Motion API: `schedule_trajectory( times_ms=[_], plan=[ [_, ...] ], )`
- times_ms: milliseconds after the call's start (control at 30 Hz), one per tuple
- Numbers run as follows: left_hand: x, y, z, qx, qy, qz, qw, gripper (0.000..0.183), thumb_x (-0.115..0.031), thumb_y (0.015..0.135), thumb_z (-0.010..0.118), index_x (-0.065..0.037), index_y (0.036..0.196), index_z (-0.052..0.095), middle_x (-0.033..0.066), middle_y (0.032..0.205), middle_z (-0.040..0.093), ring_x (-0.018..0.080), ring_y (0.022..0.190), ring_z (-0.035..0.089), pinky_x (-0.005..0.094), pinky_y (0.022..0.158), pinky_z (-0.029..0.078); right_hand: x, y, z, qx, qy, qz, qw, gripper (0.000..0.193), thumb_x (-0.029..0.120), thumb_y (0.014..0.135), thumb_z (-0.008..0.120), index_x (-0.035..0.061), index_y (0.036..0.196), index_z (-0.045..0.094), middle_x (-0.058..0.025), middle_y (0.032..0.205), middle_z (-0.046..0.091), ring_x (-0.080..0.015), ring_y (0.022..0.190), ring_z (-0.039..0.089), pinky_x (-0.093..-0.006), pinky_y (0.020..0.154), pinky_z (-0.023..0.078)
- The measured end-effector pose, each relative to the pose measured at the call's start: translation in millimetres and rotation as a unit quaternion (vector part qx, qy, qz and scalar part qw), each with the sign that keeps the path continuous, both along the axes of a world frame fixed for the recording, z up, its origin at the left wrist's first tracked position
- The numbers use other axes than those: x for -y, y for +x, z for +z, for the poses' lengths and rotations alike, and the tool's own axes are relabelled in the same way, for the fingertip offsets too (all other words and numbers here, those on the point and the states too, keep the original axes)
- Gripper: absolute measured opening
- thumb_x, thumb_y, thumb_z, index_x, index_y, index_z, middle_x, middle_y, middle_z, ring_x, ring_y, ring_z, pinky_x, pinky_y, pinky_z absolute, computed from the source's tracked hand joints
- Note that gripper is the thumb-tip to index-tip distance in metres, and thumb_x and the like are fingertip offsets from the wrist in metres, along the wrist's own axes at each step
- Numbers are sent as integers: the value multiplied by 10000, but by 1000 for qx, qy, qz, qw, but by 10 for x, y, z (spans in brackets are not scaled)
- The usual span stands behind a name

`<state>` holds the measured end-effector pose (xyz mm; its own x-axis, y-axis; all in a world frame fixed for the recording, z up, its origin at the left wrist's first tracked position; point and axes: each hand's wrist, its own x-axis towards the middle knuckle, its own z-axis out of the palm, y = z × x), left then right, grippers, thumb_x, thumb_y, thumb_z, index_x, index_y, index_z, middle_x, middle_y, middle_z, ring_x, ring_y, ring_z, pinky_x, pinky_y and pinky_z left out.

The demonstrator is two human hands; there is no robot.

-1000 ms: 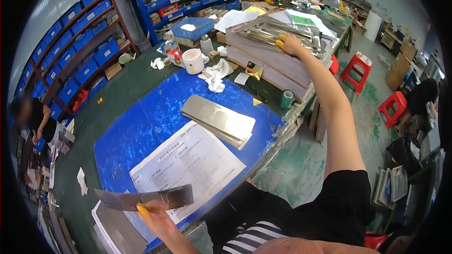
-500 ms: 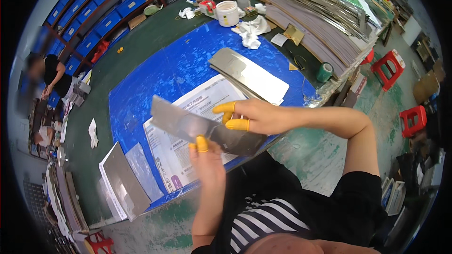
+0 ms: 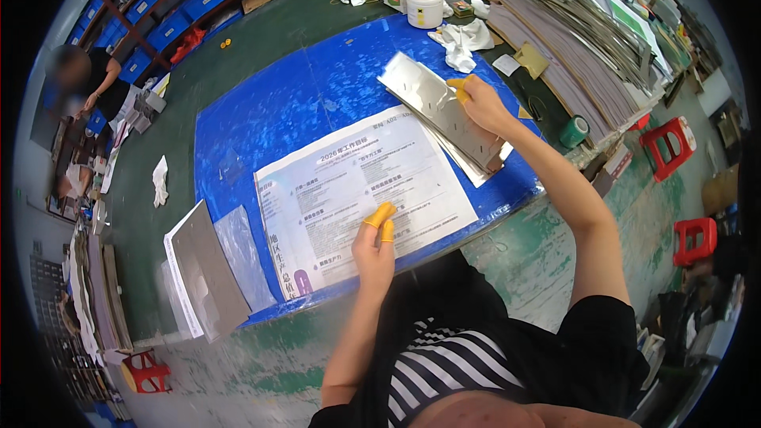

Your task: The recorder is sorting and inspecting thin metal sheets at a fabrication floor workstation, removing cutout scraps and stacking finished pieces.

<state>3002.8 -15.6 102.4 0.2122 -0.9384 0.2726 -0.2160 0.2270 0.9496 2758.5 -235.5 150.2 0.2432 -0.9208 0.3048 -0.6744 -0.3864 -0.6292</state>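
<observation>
My right hand [image 3: 483, 107], with yellow finger cots, is closed at the far right edge of a thin grey metal sheet [image 3: 444, 107]. That sheet lies on or just over a stack of similar sheets [image 3: 472, 166]; whether it rests fully on them I cannot tell. Over the near part of a printed newspaper [image 3: 349, 190] is my left hand [image 3: 374, 250], also in yellow finger cots. It holds nothing, its fingers loosely bent and a little apart. The newspaper lies flat on a blue covering [image 3: 269, 119] on the green table.
Grey sheets [image 3: 210, 277] and clear film [image 3: 247, 257] lie at the near left. Behind are a white tub [image 3: 426, 8] and crumpled cloth [image 3: 464, 40]. A tall stack of boards [image 3: 555, 47] and green tape roll [image 3: 574, 131] stand right. Another person [image 3: 99, 79] is far left.
The grey sheet both hands held over the newspaper is gone from there, baring the print. My right hand has moved away to the stack; my left hand has let go and shifted slightly right.
</observation>
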Motion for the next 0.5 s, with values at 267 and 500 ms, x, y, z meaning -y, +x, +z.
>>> schedule_trajectory(
  times_ms=[267,500],
  plan=[
    [-41,59,4,59,-6,19,998,258,29,854,508,21,1102,574,128,1024,618,184,974,582,265,842,445,-80,224,-154,-238,-133,-49,961,329,183,798,570,-31,1047,583,-196,1150,517,-347,1040,480,-412,904,397],
    [-89,76,59,80,-18,44,996,266,-4,796,551,-19,1057,601,158,925,601,307,842,571,354,736,452,-209,390,-153,-234,-170,84,953,414,193,819,544,-4,1181,508,-200,1210,505,-356,1109,468,-407,959,363]
  ],
)
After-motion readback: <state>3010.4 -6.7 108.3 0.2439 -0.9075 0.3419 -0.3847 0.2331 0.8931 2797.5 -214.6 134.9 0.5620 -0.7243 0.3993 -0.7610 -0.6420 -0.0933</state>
